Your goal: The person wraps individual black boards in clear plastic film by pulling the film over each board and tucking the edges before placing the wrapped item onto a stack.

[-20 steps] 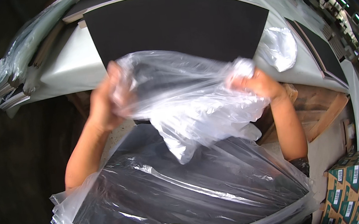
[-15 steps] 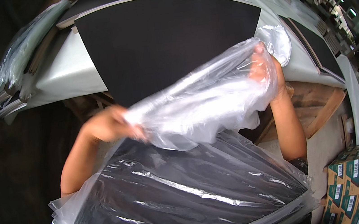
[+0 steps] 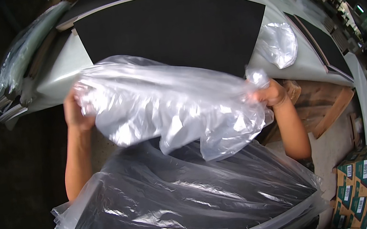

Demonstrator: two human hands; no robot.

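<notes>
A sheet or bag of clear plastic film (image 3: pixel 168 102) is bunched up and stretched between both my hands. My left hand (image 3: pixel 79 107) grips its left end, the fingers partly covered by the film. At the other end my right hand (image 3: pixel 269 93) is closed around a gathered bit of it, which sticks up above the fist. Behind the film lies a large black panel (image 3: pixel 172 32) with a pale far edge, its near part hidden. Close to my body is a dark panel (image 3: pixel 189 197) wrapped in clear plastic, below the held film.
A white-covered table (image 3: pixel 61 82) bears the panels. Plastic-wrapped boards (image 3: pixel 23 57) lie at the left, a crumpled clear bag (image 3: pixel 278 44) and dark boards (image 3: pixel 318 43) at the right. A wooden pallet (image 3: pixel 326 107) and stacked patterned cartons (image 3: pixel 364 188) stand lower right.
My left hand has moved up and left, the right hand down. The film has gone from slanting up rightward to sloping down rightward and spread wider.
</notes>
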